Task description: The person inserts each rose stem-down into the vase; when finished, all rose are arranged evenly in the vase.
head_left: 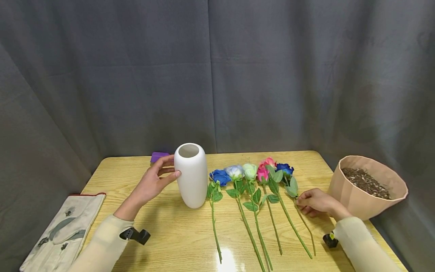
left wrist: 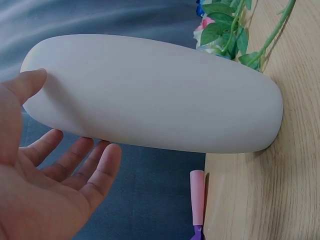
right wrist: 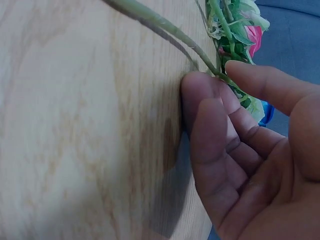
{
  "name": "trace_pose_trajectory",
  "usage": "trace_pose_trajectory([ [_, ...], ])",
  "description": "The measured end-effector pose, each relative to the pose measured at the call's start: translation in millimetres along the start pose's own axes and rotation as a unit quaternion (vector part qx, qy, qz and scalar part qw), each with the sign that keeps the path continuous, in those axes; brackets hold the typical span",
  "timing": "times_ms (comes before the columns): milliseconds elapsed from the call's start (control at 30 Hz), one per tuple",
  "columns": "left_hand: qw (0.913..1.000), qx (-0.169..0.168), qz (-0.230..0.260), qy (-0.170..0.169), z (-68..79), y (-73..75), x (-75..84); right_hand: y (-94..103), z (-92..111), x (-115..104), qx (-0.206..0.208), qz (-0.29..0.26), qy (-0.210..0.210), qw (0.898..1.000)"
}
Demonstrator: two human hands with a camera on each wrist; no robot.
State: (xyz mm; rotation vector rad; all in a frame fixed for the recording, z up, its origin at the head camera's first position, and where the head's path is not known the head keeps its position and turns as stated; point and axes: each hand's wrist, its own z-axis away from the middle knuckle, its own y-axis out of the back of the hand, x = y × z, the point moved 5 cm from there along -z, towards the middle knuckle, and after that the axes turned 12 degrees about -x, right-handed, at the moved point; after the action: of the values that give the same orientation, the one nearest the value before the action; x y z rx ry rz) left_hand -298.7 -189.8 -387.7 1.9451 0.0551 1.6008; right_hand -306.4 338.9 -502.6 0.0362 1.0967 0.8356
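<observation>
A tall white vase [head_left: 192, 181] stands upright on the wooden table. My left hand [head_left: 158, 179] holds its upper left side, thumb on the front and fingers at the far edge; the left wrist view shows the thumb [left wrist: 35, 82] lying on the vase. At the right, my right hand [head_left: 316, 203] pinches the stem [right wrist: 192, 45] of the dark blue rose [head_left: 284, 169] between thumb and fingertips, low over the tabletop. Several other artificial roses lie side by side between the hands: a blue one [head_left: 220, 176], a pale lilac one [head_left: 235, 172], a white-green one [head_left: 250, 170] and pink ones [head_left: 263, 173].
A peach pot [head_left: 343, 196] filled with brown bark stands at the right edge, close beyond the right hand. Behind the left hand lies a purple trowel [head_left: 159, 156] with a pink handle [left wrist: 198, 197]. A folded cream cloth item [head_left: 68, 226] with red trim lies at the left edge.
</observation>
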Motion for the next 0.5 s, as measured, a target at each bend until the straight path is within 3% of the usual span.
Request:
trace_pose_trajectory([
  [500, 1.0, 0.002, -0.004, 0.001, 1.5, 0.7, -0.4, -0.9, -2.0, -2.9, 0.005, -0.038, -0.003, 0.999],
])
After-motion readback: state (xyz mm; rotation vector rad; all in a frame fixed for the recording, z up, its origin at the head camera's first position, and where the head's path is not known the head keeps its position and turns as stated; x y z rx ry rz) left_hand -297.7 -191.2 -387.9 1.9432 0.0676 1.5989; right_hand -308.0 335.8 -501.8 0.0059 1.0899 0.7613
